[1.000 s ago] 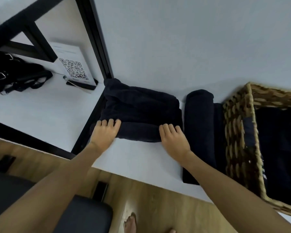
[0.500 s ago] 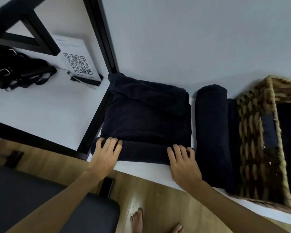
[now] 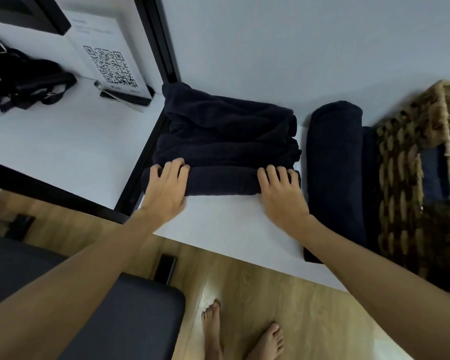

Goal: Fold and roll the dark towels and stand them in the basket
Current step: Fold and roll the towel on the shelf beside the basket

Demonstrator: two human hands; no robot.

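Head view: the near edge of the folded dark towel (image 3: pixel 226 141) is now turned over into a fatter roll than a second ago, so rolling has properly started. The left hand (image 3: pixel 165 189) and right hand (image 3: pixel 281 197) each press one end of that roll, fingers curled over it. The towel sits at 12 o'clock on the white table (image 3: pixel 231 229). A finished rolled towel (image 3: pixel 335 162) lies at 3 o'clock, right against the wicker basket (image 3: pixel 400 178). Most of the roll's still to do, I'd say.

Navy towels (image 3: pixel 226 141) lie on a white table (image 3: pixel 218 224) beside a brown-and-tan woven basket (image 3: pixel 400 183).
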